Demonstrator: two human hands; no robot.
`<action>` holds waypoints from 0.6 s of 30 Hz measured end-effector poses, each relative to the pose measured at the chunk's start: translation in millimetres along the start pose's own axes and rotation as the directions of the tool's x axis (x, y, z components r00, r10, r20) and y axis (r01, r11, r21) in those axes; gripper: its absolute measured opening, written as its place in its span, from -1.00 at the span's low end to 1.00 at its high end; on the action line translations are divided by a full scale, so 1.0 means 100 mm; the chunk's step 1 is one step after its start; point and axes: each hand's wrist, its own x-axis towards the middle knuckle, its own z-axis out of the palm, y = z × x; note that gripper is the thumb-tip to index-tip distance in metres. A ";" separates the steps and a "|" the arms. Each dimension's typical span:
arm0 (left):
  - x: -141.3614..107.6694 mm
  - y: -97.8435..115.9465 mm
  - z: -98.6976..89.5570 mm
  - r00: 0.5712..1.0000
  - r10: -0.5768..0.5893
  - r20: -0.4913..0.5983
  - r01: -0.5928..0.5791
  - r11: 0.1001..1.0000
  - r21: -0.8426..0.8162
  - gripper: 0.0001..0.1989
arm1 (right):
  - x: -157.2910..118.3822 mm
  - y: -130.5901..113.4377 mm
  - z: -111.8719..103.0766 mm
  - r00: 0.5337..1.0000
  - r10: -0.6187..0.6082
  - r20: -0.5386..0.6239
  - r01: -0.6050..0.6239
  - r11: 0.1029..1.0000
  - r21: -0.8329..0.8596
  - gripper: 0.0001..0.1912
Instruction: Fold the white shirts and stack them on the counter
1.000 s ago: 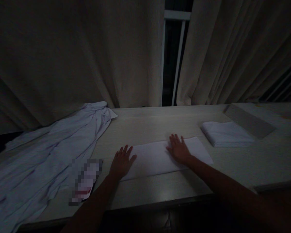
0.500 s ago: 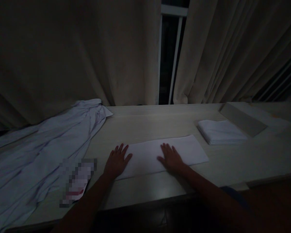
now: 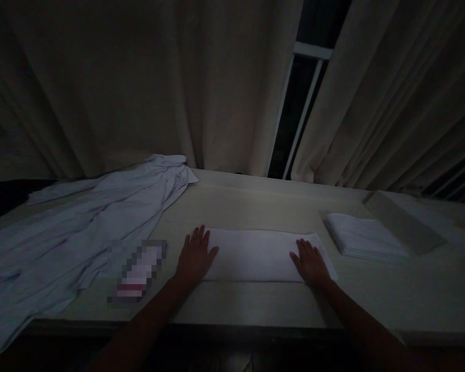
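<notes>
A white cloth (image 3: 256,256), folded into a long flat strip, lies on the pale tabletop (image 3: 251,305). My left hand (image 3: 196,257) rests flat over its left end with the fingers stretched out. Near the right end, my right hand (image 3: 312,262) lies palm down on the same cloth, fingers spread a little. Neither hand grips anything. Between the hands the cloth looks smooth and flat.
A neatly folded white cloth stack (image 3: 364,236) sits to the right, beside a grey-and-white flat sheet or box (image 3: 406,222). On the left spreads a crumpled white garment (image 3: 101,217), with a blurred-out phone-like object (image 3: 141,268) by it. Curtains (image 3: 225,93) hang behind.
My right hand has slid rightward along the cloth to near its right end. My left hand stays at the left end. The view has tilted and shifted.
</notes>
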 end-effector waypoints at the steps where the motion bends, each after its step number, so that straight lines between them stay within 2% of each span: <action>1: -0.14 0.08 -0.04 1.000 0.016 -0.013 -0.016 1.000 -0.004 -0.32 | -0.01 0.01 0.01 1.000 -0.012 -0.005 0.012 1.000 -0.007 -0.22; 3: -0.45 0.24 -0.07 1.000 0.012 -0.015 -0.012 0.999 -0.030 -0.31 | -0.02 0.06 0.03 0.999 -0.032 -0.009 0.031 0.999 -0.024 -0.23; 6: -0.85 0.44 0.00 0.992 -0.120 -0.032 0.118 0.990 -0.074 -0.20 | -0.02 0.14 0.05 0.998 -0.070 0.004 0.071 0.996 -0.062 -0.25; 8: -0.99 0.51 0.07 0.984 -0.178 -0.030 0.174 0.979 -0.106 -0.13 | 0.02 0.07 0.00 0.995 -0.099 -0.008 0.098 0.990 -0.106 -0.28; 9: -1.03 0.52 0.10 0.981 -0.192 -0.027 0.187 0.975 -0.123 -0.11 | 0.04 -0.03 -0.04 0.993 -0.116 -0.026 0.112 0.986 -0.126 -0.29; 11: -1.05 0.53 0.14 0.975 -0.219 -0.030 0.211 0.964 -0.163 -0.10 | 0.07 -0.44 -0.17 0.982 -0.183 -0.049 0.176 0.975 -0.133 -0.33; 13: -1.04 0.53 0.15 0.969 -0.246 -0.028 0.235 0.950 -0.205 -0.11 | 0.03 -1.08 -0.31 0.941 -0.339 0.000 0.339 0.939 -0.063 -0.37; 15: -1.02 0.55 0.16 0.968 -0.253 -0.002 0.244 0.936 -0.255 -0.17 | -0.06 -1.84 -0.45 0.821 -0.565 0.085 0.561 0.825 0.071 -0.42; 16: -1.01 0.56 0.16 0.970 -0.240 0.025 0.237 0.929 -0.283 -0.23 | -0.11 -2.21 -0.52 0.761 -0.642 0.093 0.629 0.765 0.138 -0.43; 17: -1.00 0.58 0.16 0.974 -0.222 0.054 0.227 0.923 -0.311 -0.30 | -0.16 -2.54 -0.58 0.725 -0.683 0.088 0.660 0.726 0.194 -0.43; 18: -0.98 0.59 0.17 0.977 -0.199 0.081 0.215 0.917 -0.335 -0.36 | -0.19 -2.81 -0.63 0.709 -0.699 0.093 0.666 0.708 0.236 -0.42</action>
